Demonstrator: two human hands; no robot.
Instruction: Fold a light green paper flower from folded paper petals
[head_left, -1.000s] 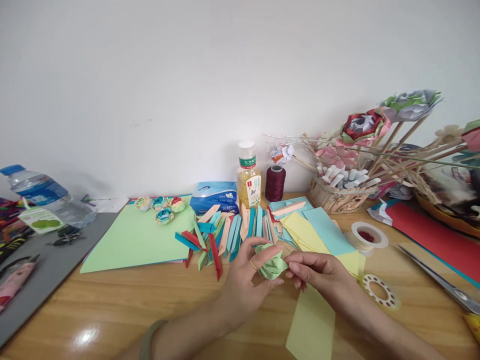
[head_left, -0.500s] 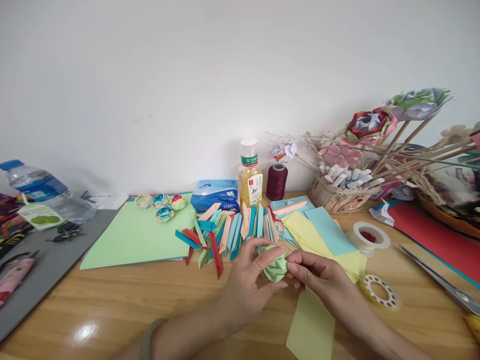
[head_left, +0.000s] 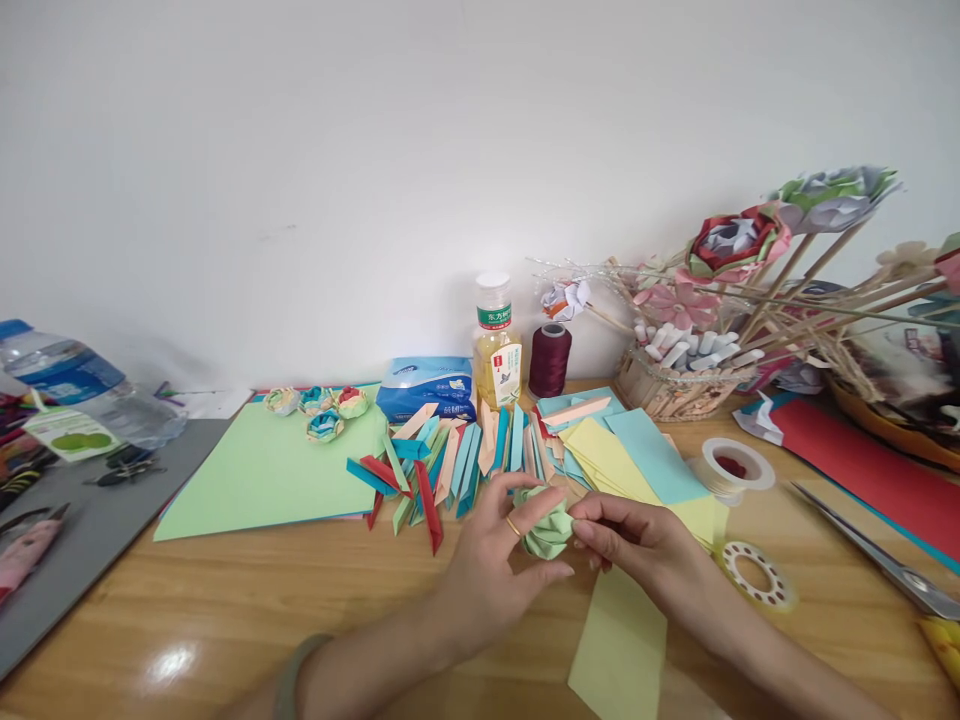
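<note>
A light green folded paper flower [head_left: 549, 528] is held above the wooden table between both my hands. My left hand [head_left: 499, 555], with a ring on one finger, curls round its left side. From the right, my right hand [head_left: 626, 535] pinches the flower's edge between thumb and fingertips; the exact spot pinched is partly hidden. Below my right hand lies a yellow paper sheet [head_left: 621, 645]. Just beyond the hands is a heap of folded paper strips [head_left: 465, 460] in red, blue, green and peach.
Small paper flowers [head_left: 324, 425] sit on green sheets [head_left: 262, 480]. A tissue pack [head_left: 426, 388], a drink bottle [head_left: 498, 350] and a thread spool [head_left: 550, 362] stand by the wall. At right are tape rolls [head_left: 757, 575], scissors [head_left: 877, 555] and a basket of chalk-like sticks [head_left: 675, 390].
The view has shifted slightly, so everything sits a little further left. Both hands keep their hold on the green paper flower, with hardly any visible movement.
</note>
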